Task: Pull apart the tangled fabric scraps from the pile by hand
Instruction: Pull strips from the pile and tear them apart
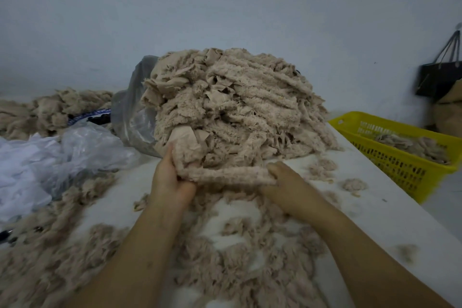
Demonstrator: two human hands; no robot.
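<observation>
Pile of fabric scraps [232,102]: sat on the bench [375,207] at centre, close to the wall [225,7]; beige, fuzzy strips packed in tangled layers.
Strip [232,175]: one fuzzy scrap ran level along the foot of the pile, stretched between the two hands; its left end rose back into the tangle.
Left hand [170,177]: gripped the left end of the strip against the base of the pile; fingers [186,186] were curled round the fabric, thumb upward.
Right hand [287,182]: held the right end of the strip, back of the hand up; fingers [273,169] were curled over the fabric.
Loose fluff [250,257]: lay scattered over the near bench, under and around both forearms.
Clear plastic bag [130,112]: stood against the left side of the pile, touching it.
White plastic sheet [37,157]: lay crumpled at the left of the bench.
Second heap [50,112]: same beige material, behind the white plastic sheet, by the wall.
Yellow basket [400,157]: stood beside the right edge of the bench; perforated walls, some beige scraps inside.
Black bag [440,77]: hung by its handles on the wall at far right.
</observation>
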